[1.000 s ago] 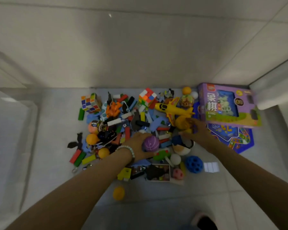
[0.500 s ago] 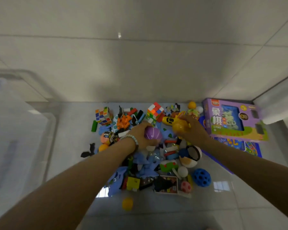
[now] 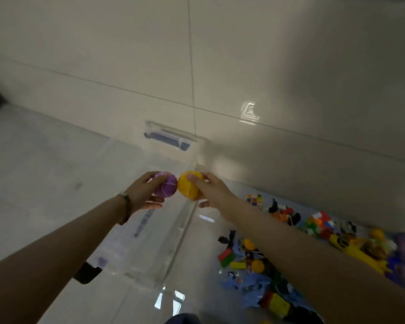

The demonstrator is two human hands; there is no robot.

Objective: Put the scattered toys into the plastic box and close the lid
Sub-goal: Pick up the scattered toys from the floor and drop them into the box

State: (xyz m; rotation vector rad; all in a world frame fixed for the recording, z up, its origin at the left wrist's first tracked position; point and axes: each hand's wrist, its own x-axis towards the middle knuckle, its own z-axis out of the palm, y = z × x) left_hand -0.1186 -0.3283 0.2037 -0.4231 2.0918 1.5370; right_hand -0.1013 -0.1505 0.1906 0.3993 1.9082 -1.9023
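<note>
Head view: the L hand [image 3: 142, 195] curls its fingers & thumb round a purple ball [image 3: 166, 185]. The R hand [image 3: 211, 190] grips a yellow ball [image 3: 189, 184] the same way. The 2 balls touch, side by side. They look to be over the box [image 3: 185, 230], toward its far end & close to its right wall.

I think the step now is dropping both balls in. Balls bounce & roll, so it's best to go low inside the box first, then open the fingers slow. The yellow ball is v. near the right wall, so it could hit the rim & hop out. Moving both hands a bit more to the box's middle would help.

The box is clear plastic w/ straight walls. You see the floor right thru it, so its edges are hard to spot. A blue latch [image 3: 166, 137] sits at its far end. Both balls are round & look smooth. The purple one has thin pale lines.

Right of the box, on the shiny tile floor [image 3: 290, 66], lies the toy pile [image 3: 313, 242]: small hard blocks, a colour cube [image 3: 254, 199], an orange ball, blue bits. Most toys are not in the box yet. I can't tell where the lid is.
</note>
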